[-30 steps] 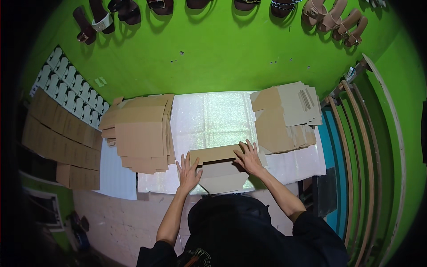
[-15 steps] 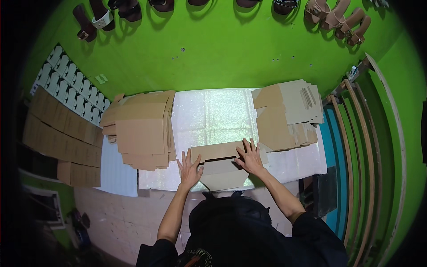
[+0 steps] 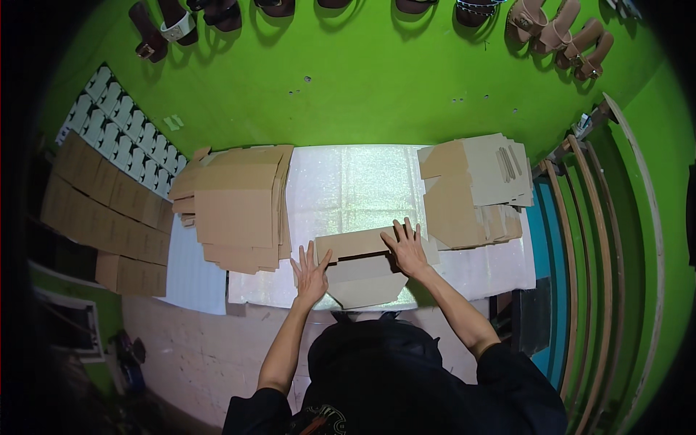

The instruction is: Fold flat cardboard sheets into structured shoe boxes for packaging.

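A partly folded cardboard box blank [image 3: 364,273] lies near the front edge of the table, with one long panel bent over toward the far side and a dark gap beneath it. My left hand [image 3: 311,274], fingers spread, rests at the blank's left end. On its right end lies my right hand [image 3: 407,250], also with fingers spread, touching the folded panel. Neither hand grips anything. A pale shiny sheet covers the table [image 3: 351,181] under the blank.
Flat cardboard blanks are stacked at the table's left [image 3: 239,210] and right [image 3: 471,192]. Beyond the left side stand brown boxes [image 3: 109,210] and white patterned boxes [image 3: 123,119]. Sandals [image 3: 417,6] hang on the green wall [image 3: 377,94]. A wooden rack [image 3: 587,239] stands at right.
The view has shifted slightly, so the surroundings sit a little to the right. My right hand's fingers have moved a little on the folded panel; both hands stay on the blank.
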Available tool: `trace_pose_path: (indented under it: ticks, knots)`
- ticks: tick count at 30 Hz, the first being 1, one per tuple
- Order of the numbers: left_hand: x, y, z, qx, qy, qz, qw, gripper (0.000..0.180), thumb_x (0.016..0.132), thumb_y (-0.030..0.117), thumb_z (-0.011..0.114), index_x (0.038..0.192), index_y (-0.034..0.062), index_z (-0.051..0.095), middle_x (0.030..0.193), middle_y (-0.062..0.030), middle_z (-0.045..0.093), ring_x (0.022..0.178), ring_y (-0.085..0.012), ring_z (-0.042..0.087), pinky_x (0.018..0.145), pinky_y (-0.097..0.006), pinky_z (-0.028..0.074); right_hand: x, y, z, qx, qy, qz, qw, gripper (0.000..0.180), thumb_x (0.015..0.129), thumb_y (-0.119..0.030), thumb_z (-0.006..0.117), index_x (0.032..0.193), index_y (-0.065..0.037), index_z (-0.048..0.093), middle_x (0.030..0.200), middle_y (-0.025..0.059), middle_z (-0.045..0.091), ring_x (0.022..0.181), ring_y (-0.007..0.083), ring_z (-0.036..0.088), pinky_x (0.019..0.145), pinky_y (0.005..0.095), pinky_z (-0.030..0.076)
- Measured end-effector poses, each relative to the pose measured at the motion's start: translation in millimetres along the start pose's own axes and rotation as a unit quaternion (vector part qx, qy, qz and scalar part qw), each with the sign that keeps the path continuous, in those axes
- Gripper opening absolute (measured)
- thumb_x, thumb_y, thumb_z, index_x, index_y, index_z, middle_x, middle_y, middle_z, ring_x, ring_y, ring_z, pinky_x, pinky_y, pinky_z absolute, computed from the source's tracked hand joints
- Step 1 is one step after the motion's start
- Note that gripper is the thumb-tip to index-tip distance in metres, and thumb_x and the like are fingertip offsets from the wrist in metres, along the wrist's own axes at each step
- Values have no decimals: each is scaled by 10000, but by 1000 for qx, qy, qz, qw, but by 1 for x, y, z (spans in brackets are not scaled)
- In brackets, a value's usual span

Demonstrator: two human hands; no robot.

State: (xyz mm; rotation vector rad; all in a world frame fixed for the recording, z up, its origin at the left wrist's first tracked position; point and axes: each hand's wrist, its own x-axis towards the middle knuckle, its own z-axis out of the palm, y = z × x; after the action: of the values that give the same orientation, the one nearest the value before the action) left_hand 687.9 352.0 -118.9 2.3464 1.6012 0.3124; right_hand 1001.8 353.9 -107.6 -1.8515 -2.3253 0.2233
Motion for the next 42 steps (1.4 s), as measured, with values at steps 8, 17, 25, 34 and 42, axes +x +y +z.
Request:
trace_pose_path:
  ticks: [8, 17, 25, 34, 42]
  knots:
    - [-16, -19, -8, -44, 87, -150, 984, 701, 910, 359, 636, 1506, 54, 430, 1580, -255, 280, 1488, -461, 187, 1148, -709, 125, -10, 7, -12, 40, -14, 9, 999, 693, 856, -434, 741, 1473, -218, 513, 1597, 235, 260, 1487, 500, 161, 1177, 690, 124]
    - [-50, -44, 10, -124, 82, -224, 963, 610, 897, 341, 687, 1364, -28, 552, 1519, -255, 376, 1452, -442, 260, 1157, -624, 199, -7, 10, -6, 31, -19, 3, 999, 625, 862, -315, 744, 1438, -181, 543, 1588, 232, 261, 1476, 500, 176, 1176, 684, 148]
    - [-30, 13, -17, -141, 154, -65, 976, 592, 839, 187, 706, 1412, 134, 567, 1532, -232, 358, 1448, -456, 273, 1165, -641, 182, -3, 13, 2, 9, 19, -8, 1000, 532, 854, -217, 720, 1364, -138, 594, 1536, 233, 330, 1457, 492, 221, 1170, 675, 193]
    - [-7, 32, -7, -25, 52, 47, 997, 613, 775, 215, 677, 1381, 154, 608, 1540, -226, 340, 1462, -480, 227, 1133, -736, 137, 3, 7, -6, 28, 33, -23, 999, 539, 792, -159, 694, 1323, -96, 621, 1513, 246, 377, 1462, 487, 233, 1168, 689, 176]
    - [15, 33, -27, 35, -32, 105, 993, 581, 730, 264, 699, 1277, 69, 679, 1556, -189, 344, 1481, -444, 212, 1149, -738, 111, 9, 9, -7, 35, 43, -21, 998, 494, 810, -196, 663, 1291, -83, 648, 1516, 238, 383, 1464, 490, 231, 1166, 697, 162]
